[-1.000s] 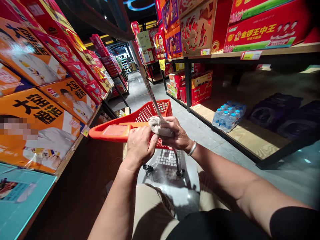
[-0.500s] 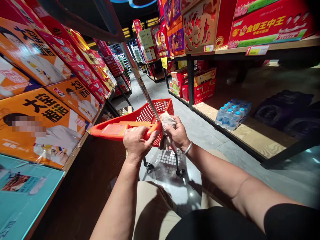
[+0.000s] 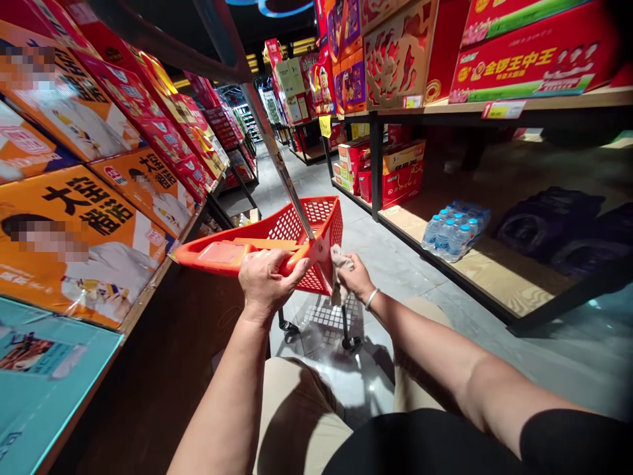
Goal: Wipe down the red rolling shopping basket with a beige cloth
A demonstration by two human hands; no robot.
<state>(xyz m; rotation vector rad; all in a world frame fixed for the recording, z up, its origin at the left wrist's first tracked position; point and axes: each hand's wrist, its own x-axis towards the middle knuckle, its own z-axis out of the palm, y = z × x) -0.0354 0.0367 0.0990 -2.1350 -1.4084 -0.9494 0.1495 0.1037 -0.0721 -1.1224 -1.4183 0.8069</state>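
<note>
An orange-red plastic shopping basket cart stands in front of me, tilted in view, with a metal pole rising from its near corner. My left hand is wrapped round the cart's orange rim near that corner. In my right hand, at the cart's right side, is a crumpled greyish-white cloth. The cloth is beside the corner's outer face; whether it touches the cart is hard to tell. A light band circles my right wrist.
Orange boxes and a teal box line the shelf close on the left. On the right, a low wooden shelf holds bottled water packs. Black caster wheels rest on the grey tiled floor.
My right hand has moved slightly right and down with the cloth, away from the pole's base, baring the cart's corner. My left hand keeps its grip on the rim.
</note>
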